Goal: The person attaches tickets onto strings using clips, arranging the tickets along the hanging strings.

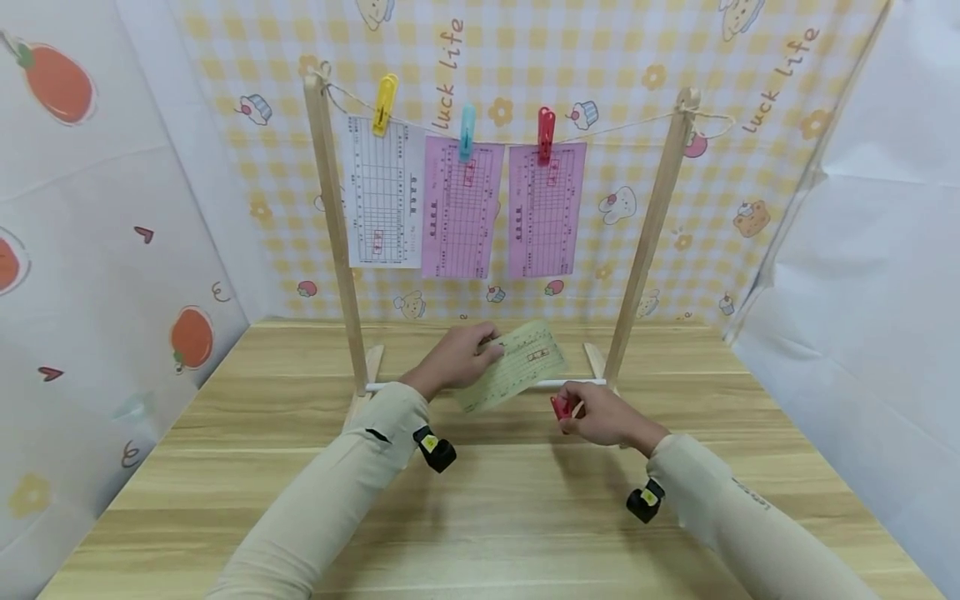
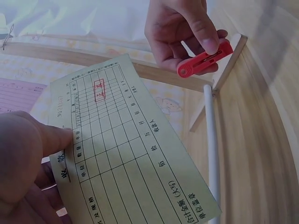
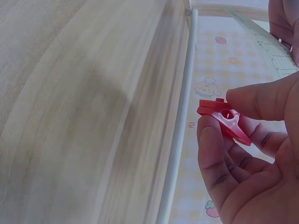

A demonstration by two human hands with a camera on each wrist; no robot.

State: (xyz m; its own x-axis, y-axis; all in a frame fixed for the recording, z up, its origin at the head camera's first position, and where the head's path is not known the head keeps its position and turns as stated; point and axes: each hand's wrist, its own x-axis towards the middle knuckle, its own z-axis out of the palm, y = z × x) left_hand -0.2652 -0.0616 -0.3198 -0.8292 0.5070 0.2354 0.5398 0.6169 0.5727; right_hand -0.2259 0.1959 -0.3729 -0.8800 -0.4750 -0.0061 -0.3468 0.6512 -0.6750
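Observation:
My left hand [image 1: 463,357] pinches a pale green receipt slip [image 1: 517,362] by its edge, above the table and below the hanging papers. In the left wrist view the thumb lies over the printed side of the slip [image 2: 121,140], which bears a red stamp. My right hand [image 1: 603,414] holds a red clothespin [image 3: 224,116] between thumb and fingers, right of the slip and apart from it. A string [image 1: 615,127] runs between two posts. From it hang a white slip [image 1: 386,200] under a yellow clothespin [image 1: 386,105] and two pink slips [image 1: 461,217] under blue and red clothespins.
The wooden posts [image 1: 333,217] stand on feet on the wood-grain table [image 1: 480,517], joined low down by a white rod [image 1: 570,383]. Behind them hangs a yellow checked cloth [image 1: 637,250]. White sheeting [image 1: 862,275] closes off the right side, patterned sheeting [image 1: 112,208] the left.

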